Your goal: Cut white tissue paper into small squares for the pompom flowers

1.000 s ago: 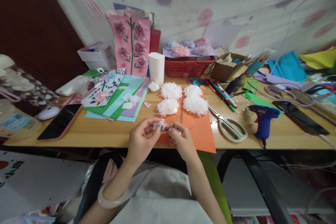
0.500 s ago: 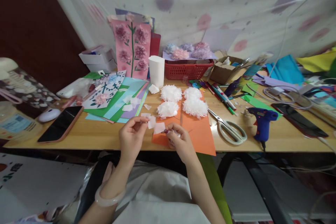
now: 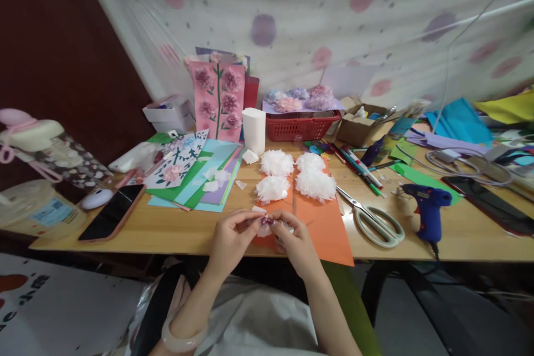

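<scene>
My left hand (image 3: 230, 237) and my right hand (image 3: 292, 239) meet over the near edge of the wooden table (image 3: 167, 228). Both pinch the same small white tissue piece (image 3: 262, 228) between fingertips. A pale bangle (image 3: 183, 336) sits on my left wrist. Just beyond my hands lies an orange paper sheet (image 3: 323, 222) carrying several fluffy white tissue flowers (image 3: 297, 175).
Scissors (image 3: 375, 222) and a blue glue gun (image 3: 428, 208) lie to the right of the orange sheet. Coloured paper sheets (image 3: 200, 178), a phone (image 3: 112, 218) and a white mouse (image 3: 95, 198) are at left. A red basket (image 3: 302, 122), white cup (image 3: 254, 129) and pens (image 3: 354, 161) stand behind.
My left hand, which had pulled away to the left with a tissue piece, has come back against my right hand. The camera has tilted up slightly.
</scene>
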`<state>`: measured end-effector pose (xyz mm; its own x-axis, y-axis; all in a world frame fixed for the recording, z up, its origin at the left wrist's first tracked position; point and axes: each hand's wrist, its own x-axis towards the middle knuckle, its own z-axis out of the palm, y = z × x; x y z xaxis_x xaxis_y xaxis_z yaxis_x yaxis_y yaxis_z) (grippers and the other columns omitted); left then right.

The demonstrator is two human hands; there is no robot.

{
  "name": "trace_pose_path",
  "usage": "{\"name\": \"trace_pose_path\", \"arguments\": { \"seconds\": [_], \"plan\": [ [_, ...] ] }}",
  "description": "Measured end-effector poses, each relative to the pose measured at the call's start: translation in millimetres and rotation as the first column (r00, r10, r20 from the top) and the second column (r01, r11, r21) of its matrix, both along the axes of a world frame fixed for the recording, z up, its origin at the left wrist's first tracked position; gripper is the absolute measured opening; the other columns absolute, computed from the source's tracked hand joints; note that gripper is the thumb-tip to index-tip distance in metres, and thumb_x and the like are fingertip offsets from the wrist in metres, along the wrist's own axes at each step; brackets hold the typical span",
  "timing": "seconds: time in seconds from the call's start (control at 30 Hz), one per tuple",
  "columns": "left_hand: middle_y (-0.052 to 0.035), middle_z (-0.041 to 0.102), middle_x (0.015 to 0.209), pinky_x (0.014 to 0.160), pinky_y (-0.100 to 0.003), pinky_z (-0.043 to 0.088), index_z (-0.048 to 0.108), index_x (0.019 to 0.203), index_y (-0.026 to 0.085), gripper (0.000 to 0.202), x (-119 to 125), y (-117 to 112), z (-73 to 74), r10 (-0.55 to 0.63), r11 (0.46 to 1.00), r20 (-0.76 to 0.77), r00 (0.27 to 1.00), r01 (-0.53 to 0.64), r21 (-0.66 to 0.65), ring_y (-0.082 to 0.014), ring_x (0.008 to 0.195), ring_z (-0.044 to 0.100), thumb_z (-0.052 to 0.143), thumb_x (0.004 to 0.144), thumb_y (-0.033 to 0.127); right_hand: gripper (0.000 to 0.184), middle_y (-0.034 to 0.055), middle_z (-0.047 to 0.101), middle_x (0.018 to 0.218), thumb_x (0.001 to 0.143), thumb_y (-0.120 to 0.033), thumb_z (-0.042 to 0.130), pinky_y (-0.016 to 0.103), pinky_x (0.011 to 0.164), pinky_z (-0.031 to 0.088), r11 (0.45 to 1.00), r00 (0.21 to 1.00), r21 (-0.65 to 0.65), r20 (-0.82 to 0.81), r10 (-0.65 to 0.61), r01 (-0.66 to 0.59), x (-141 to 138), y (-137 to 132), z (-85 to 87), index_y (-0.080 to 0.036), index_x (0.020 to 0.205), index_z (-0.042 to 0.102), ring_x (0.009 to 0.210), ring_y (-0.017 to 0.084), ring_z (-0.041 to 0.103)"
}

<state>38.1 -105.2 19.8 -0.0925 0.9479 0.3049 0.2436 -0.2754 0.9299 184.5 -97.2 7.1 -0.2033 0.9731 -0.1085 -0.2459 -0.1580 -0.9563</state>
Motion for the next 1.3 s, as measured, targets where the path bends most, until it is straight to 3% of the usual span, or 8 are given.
{"name": "trace_pose_path", "arguments": {
  "seconds": [0.3,0.47,0.6,0.73,0.83,1.07,1.2,1.3],
  "plan": [
    [-0.0096,0.081,0.078,0.072,-0.037,0.060,0.080,0.080,0.018,0.022,-77.8,74.5,20.2,0.267,0.963,-0.129,0.955,-0.271,-0.009,-0.0259,0.076,0.075,0.073,0.071,0.036,0.038,-0.0104,0.031,0.056,0.074,-0.053,0.075,0.020,0.042,0.014,0.997,0.988,-0.071,-0.153,-0.020,0.010,-1.2,0.6,2.4,-0.019,0.087,0.067,0.046,0.005,0.019],
    [-0.0115,0.077,0.085,0.103,-0.056,0.045,0.076,0.075,0.021,0.014,-112.7,100.6,36.9,0.391,0.920,-0.298,0.871,-0.378,0.103,-0.0375,0.103,0.068,0.074,0.062,0.025,0.043,-0.0103,0.031,0.055,0.072,-0.060,0.075,0.019,0.041,0.012,0.992,0.965,-0.125,-0.254,-0.065,0.034,-1.2,4.4,4.6,-0.018,0.077,0.063,0.045,0.005,0.020],
    [-0.0149,0.072,0.110,0.115,-0.058,0.031,0.074,0.085,0.022,0.015,-89.6,76.6,35.0,0.391,0.918,-0.353,0.850,-0.337,0.207,-0.0384,0.124,0.056,0.066,0.074,0.028,0.045,-0.0077,0.043,0.055,0.071,-0.062,0.073,0.019,0.039,0.013,0.985,0.943,-0.169,-0.324,-0.080,0.026,0.2,8.4,6.0,-0.018,0.079,0.064,0.041,0.004,0.024],
    [-0.0063,0.076,0.096,0.097,-0.041,0.052,0.075,0.082,0.026,0.015,-35.4,33.0,26.8,0.100,0.986,-0.388,0.916,-0.040,0.161,-0.0261,0.099,0.069,0.065,0.084,0.035,0.049,-0.0033,0.056,0.057,0.068,-0.065,0.071,0.019,0.037,0.016,0.978,0.932,-0.207,-0.355,-0.076,0.001,1.9,9.6,7.8,-0.019,0.083,0.066,0.039,0.005,0.030],
    [-0.0088,0.073,0.114,0.100,-0.043,0.050,0.077,0.096,0.026,0.015,0.8,10.5,21.0,-0.096,0.981,-0.404,0.910,0.155,0.117,-0.0265,0.111,0.066,0.068,0.084,0.028,0.050,-0.0024,0.058,0.057,0.068,-0.066,0.070,0.019,0.038,0.020,0.973,0.934,-0.229,-0.347,-0.088,0.006,2.1,8.1,8.9,-0.020,0.085,0.065,0.040,0.007,0.036],
    [-0.0099,0.074,0.103,0.099,-0.046,0.046,0.072,0.077,0.023,0.010,18.8,9.1,12.2,-0.091,0.995,-0.171,0.981,0.097,0.030,-0.0286,0.106,0.065,0.064,0.077,0.016,0.046,-0.0017,0.060,0.056,0.073,-0.062,0.070,0.020,0.038,0.024,0.983,0.948,-0.182,-0.313,-0.056,-0.002,0.7,5.4,7.2,-0.020,0.090,0.066,0.040,0.009,0.040],
    [-0.0102,0.074,0.100,0.099,-0.043,0.047,0.068,0.073,0.020,0.004,11.9,13.9,9.1,-0.053,0.998,-0.023,0.998,0.052,-0.030,-0.0269,0.104,0.067,0.068,0.076,0.023,0.043,-0.0065,0.050,0.045,0.074,-0.062,0.073,0.020,0.038,0.025,0.991,0.961,-0.134,-0.272,-0.057,0.021,0.2,3.6,5.3,-0.021,0.083,0.064,0.038,0.008,0.039],
    [-0.0080,0.074,0.087,0.083,-0.037,0.055,0.067,0.074,0.019,0.016,8.7,15.1,6.7,-0.042,0.989,0.127,0.991,0.059,-0.134,-0.0231,0.086,0.070,0.072,0.075,0.033,0.040,-0.0077,0.050,0.047,0.072,-0.057,0.078,0.019,0.038,0.025,0.995,0.970,-0.098,-0.240,-0.040,0.016,0.2,1.6,4.1,-0.020,0.079,0.064,0.038,0.006,0.036]
  ]
}}
